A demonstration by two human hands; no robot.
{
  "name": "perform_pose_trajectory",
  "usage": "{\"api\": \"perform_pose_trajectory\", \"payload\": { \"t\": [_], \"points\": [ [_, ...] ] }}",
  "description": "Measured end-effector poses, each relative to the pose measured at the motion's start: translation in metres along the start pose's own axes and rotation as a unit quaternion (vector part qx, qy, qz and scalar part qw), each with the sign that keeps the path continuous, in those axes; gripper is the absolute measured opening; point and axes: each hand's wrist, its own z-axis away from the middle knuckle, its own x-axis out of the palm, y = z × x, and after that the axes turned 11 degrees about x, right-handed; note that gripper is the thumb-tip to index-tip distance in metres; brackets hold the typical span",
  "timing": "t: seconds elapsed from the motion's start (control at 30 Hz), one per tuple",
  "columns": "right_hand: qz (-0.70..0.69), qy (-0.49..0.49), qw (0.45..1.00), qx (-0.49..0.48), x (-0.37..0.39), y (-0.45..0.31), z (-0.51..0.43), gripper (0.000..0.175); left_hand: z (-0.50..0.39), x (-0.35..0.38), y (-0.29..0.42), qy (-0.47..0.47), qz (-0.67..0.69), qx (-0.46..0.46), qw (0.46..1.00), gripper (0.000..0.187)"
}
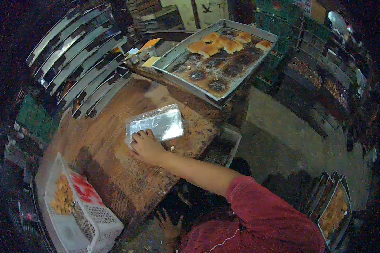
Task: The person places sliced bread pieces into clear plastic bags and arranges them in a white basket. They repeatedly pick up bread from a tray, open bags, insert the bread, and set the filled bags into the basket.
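Observation:
A stack of clear plastic bags (164,123) lies on the wooden table, shiny with glare on its right side. My right hand (147,147) reaches across and grips the stack's near left corner with bent fingers; the thumb is hidden. Low in the picture, beside the table's front edge, my left hand (169,227) hangs in shadow with its fingers spread and nothing in it. Beyond the bags, a metal baking tray (190,77) tilts across the table's back corner. Several golden bread buns (221,42) sit at its far end, on a dark, stained surface.
A white plastic crate (104,221) holding yellowish pieces stands at the table's (114,177) left front. Stacked metal trays (79,60) rise at the back left. More trays (332,212) lean at the lower right. A grey bin (236,144) stands under the table's right edge.

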Motion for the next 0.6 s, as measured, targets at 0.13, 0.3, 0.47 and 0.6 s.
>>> {"api": "perform_pose_trajectory", "payload": {
  "t": [0.13,0.3,0.47,0.6],
  "points": [
    [0.015,-0.012,1.000,0.003,-0.004,0.001,-0.002,0.032,-0.023,-0.011,0.004,-0.116,0.019,-0.105,0.987,0.104],
    [-0.033,-0.034,0.999,0.020,-0.016,-0.005,-0.008,0.029,-0.034,-0.033,0.013,-0.106,-0.020,-0.024,0.994,0.082],
    [-0.152,0.182,0.970,0.055,-0.057,0.001,-0.007,0.018,-0.048,-0.070,0.058,-0.027,0.126,0.072,0.989,0.054],
    [-0.116,-0.006,0.987,0.110,-0.101,0.038,0.000,0.020,-0.060,-0.133,0.099,0.036,0.287,0.138,0.947,0.043]
  ]
}}
